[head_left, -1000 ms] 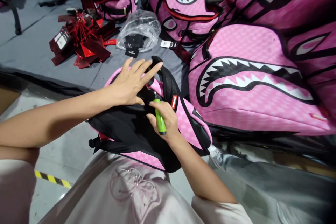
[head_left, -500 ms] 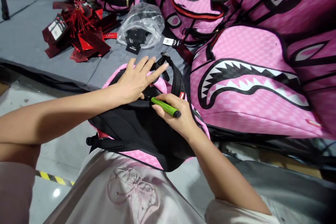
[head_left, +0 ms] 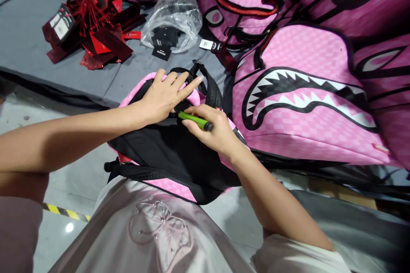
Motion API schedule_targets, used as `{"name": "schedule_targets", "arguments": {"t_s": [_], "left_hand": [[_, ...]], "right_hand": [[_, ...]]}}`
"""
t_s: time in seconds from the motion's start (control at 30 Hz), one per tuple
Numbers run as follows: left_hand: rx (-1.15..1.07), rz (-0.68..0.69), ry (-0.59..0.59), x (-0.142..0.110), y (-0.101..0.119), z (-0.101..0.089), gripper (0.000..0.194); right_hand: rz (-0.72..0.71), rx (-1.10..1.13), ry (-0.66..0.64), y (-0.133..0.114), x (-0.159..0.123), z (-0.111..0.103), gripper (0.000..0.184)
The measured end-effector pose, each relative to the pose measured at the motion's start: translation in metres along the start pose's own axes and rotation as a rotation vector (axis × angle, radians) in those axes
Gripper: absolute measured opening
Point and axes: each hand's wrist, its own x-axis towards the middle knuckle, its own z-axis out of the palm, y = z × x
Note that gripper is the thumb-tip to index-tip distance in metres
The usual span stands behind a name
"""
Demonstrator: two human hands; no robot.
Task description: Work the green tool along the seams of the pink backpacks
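A pink backpack (head_left: 166,158) with a black back panel lies face down on my lap. My left hand (head_left: 163,96) rests flat on its upper part, fingers stretched out toward the black top handle (head_left: 205,81). My right hand (head_left: 214,130) is closed around a green pen-like tool (head_left: 194,120), whose tip points left against the black panel just under my left hand.
Several pink shark-mouth backpacks (head_left: 304,94) are piled at the right and back. On the grey table (head_left: 28,47) lie a heap of red hang tags (head_left: 86,30) and a clear plastic bag (head_left: 173,21) of black tags. Yellow-black floor tape (head_left: 64,212) shows at lower left.
My right hand has tipped the green tool from upright to nearly flat and moved it up toward my left hand. The view has shifted slightly; my left hand stays flat on the backpack.
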Motion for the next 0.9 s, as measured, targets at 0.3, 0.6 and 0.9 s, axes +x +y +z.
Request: {"name": "schedule_targets", "arguments": {"t_s": [0.3, 0.6, 0.9], "left_hand": [[-0.093, -0.189, -0.060, -0.002, -0.003, -0.011, 0.100], [-0.126, -0.143, -0.085, 0.003, -0.012, -0.008, 0.097], [-0.123, -0.175, -0.170, 0.004, -0.009, -0.014, 0.100]], "right_hand": [[-0.004, -0.111, -0.192, 0.006, 0.008, -0.014, 0.017], [-0.141, -0.070, -0.144, 0.010, 0.011, -0.002, 0.022], [-0.160, -0.098, -0.214, 0.001, 0.020, -0.002, 0.025]]}}
